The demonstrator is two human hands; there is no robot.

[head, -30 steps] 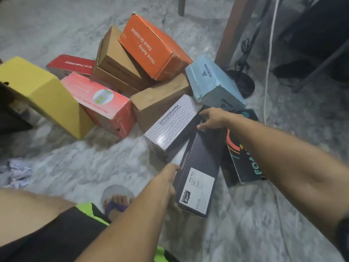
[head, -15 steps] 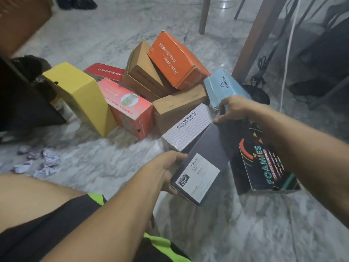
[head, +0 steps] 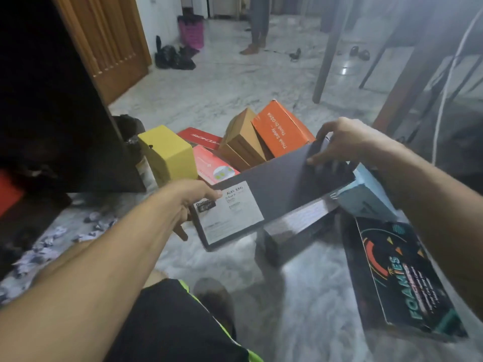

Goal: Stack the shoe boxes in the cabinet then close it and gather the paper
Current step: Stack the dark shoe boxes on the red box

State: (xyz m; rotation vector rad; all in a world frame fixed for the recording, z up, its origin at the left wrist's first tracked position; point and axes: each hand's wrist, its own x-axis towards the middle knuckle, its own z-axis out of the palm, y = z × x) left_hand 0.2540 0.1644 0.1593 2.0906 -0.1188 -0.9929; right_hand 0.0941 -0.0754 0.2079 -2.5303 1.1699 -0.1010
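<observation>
A dark grey shoe box (head: 277, 189) with a white label hangs above the marble floor. My left hand (head: 194, 198) grips its near end by the label, and my right hand (head: 339, 141) grips its far end. Behind it lie a yellow box (head: 168, 155), a red box (head: 201, 138), a pink-red box (head: 213, 165), a brown box (head: 241, 142) and an orange box (head: 279, 129). A light blue box (head: 366, 197) and a black FOAMIES box (head: 397, 278) lie to the right. The open dark cabinet (head: 47, 113) stands at the left. Crumpled paper (head: 49, 244) litters the floor before it.
The cabinet's wooden door (head: 109, 45) stands open at the back left. Table and chair legs (head: 332, 48) rise at the back right, with a white cable (head: 444, 95) hanging. Black bags (head: 173, 57) and another person's legs (head: 257, 24) are further back. My knee (head: 167, 322) is at the bottom.
Both hands have lifted the dark grey box off the floor and swung it up and leftward. The view has tilted up, bringing the cabinet and room into sight.
</observation>
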